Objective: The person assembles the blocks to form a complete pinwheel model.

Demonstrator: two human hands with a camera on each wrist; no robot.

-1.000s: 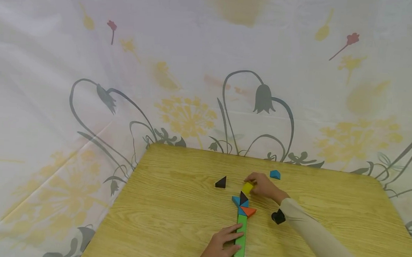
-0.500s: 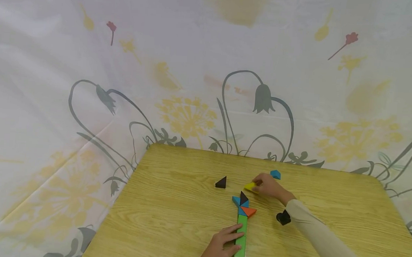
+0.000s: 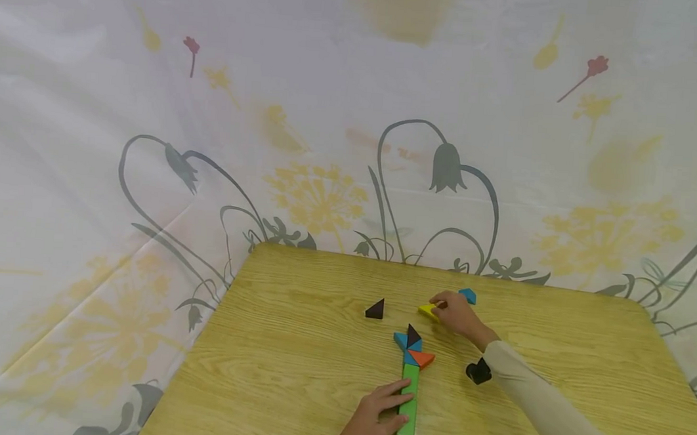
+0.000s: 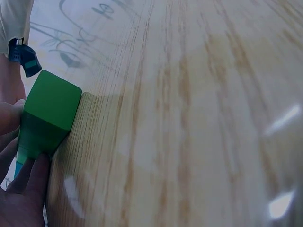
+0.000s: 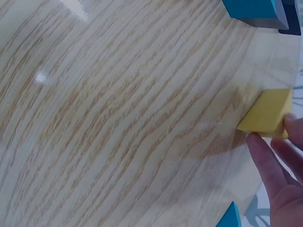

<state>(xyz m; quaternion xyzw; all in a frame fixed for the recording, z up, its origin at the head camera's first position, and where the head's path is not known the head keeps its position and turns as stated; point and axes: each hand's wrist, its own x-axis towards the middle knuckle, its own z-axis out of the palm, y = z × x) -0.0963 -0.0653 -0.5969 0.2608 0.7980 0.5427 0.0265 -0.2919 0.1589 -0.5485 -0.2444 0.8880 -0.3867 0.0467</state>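
Observation:
My right hand [image 3: 458,313] pinches a flat-sided yellow block [image 5: 267,113] between thumb and fingers, low over the table. My left hand [image 3: 370,416] rests its fingers on a long green bar [image 3: 407,411], on the near part of the table. Beyond the bar's far end sit blue triangle blocks [image 3: 400,340], a red triangle block [image 3: 421,359] and a black triangle block [image 3: 413,336], close together. In the left wrist view, fingers touch two sides of the green bar, whose near end faces the camera.
A loose black triangle block [image 3: 376,309] lies to the left of the yellow one. Just behind the right hand is a blue block [image 3: 468,295]. A black device [image 3: 479,371] shows at the right wrist. Flower-patterned cloth [image 3: 350,178] rises behind the wooden table [image 3: 271,345].
The yellow block has turned and moved away from the black triangle at the group's far end, up and to the right with my right hand. My left hand has stayed put.

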